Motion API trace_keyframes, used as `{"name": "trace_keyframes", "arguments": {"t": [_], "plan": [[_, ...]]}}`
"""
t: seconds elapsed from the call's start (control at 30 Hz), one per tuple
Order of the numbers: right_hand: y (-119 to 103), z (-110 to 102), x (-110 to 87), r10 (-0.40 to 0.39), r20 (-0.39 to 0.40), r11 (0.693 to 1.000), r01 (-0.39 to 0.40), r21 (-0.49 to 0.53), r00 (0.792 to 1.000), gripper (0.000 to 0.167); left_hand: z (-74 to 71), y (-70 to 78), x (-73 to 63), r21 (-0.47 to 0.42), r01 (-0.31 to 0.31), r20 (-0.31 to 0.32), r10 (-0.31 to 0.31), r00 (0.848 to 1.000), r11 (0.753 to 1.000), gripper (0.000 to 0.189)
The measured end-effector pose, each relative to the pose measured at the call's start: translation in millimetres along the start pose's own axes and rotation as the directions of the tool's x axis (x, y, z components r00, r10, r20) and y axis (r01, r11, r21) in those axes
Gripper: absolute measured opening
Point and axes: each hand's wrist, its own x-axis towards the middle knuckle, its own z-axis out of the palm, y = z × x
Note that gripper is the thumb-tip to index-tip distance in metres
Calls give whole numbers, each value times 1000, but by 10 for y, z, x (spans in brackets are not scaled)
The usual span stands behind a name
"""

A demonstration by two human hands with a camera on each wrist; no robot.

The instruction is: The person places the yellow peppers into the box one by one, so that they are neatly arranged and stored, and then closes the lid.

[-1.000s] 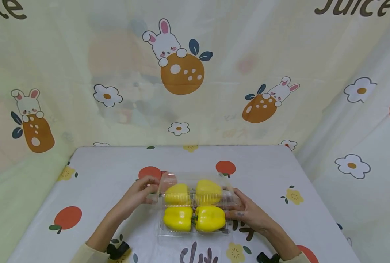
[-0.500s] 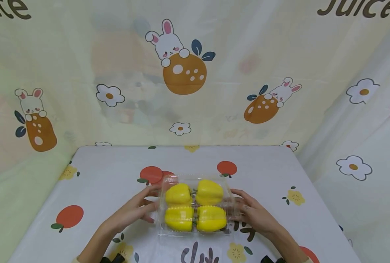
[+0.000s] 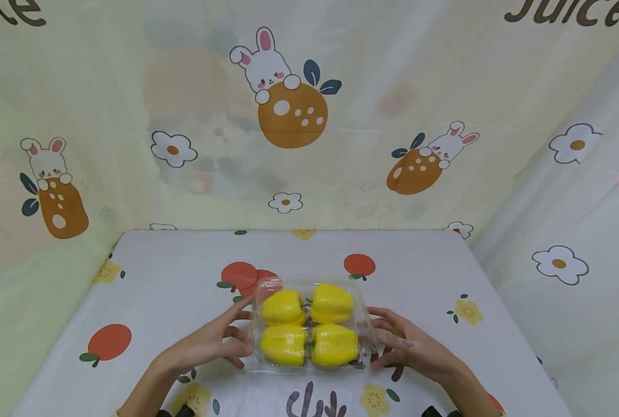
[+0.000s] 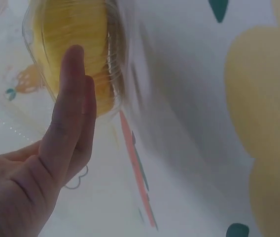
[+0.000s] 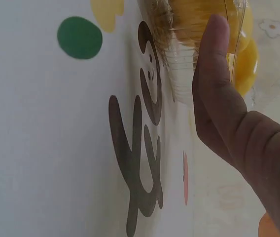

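A clear plastic clamshell box [image 3: 309, 282] stands on the table with several yellow bell peppers [image 3: 283, 344] inside, set in two rows. Its transparent lid lies over both rows. At the box's left side is my left hand [image 3: 212, 341], fingers extended along the wall; in the left wrist view its thumb [image 4: 71, 94] is straight against the plastic. My right hand [image 3: 414, 347] is at the opposite side, with its straight thumb [image 5: 216, 64] by the wall in the right wrist view. The far fingertips of both hands are partly hidden.
A white tablecloth [image 3: 174, 272] printed with fruit and flowers covers the table. Behind it hangs a cream curtain [image 3: 351, 168] with rabbit prints, and another curtain panel [image 3: 539, 324] runs along the right side.
The lid, tilted over the back row a second ago, has come down over the front peppers too. Both hands have slid slightly nearer to me along the box's sides.
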Motion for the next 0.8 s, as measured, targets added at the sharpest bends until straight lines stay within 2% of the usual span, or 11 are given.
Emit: {"name": "trace_keyframes", "arguments": {"t": [0.3, 0.5, 0.63, 0.8], "plan": [[59, 26, -1, 28, 38, 999, -26, -48, 999, 82, 53, -76, 20, -33, 39, 6, -39, 999, 999, 105], [98, 41, 40, 14, 80, 1000, -12, -24, 997, 87, 72, -77, 9, -59, 69, -3, -69, 998, 996, 110], [123, 56, 58, 32, 69, 999, -31, -17, 997, 89, 80, -112, 22, -71, 85, -2, -86, 996, 994, 112], [127, 90, 61, 63, 41, 998, -62, -28, 997, 90, 86, -139, 30, -71, 125, -2, -126, 992, 990, 104]]}}
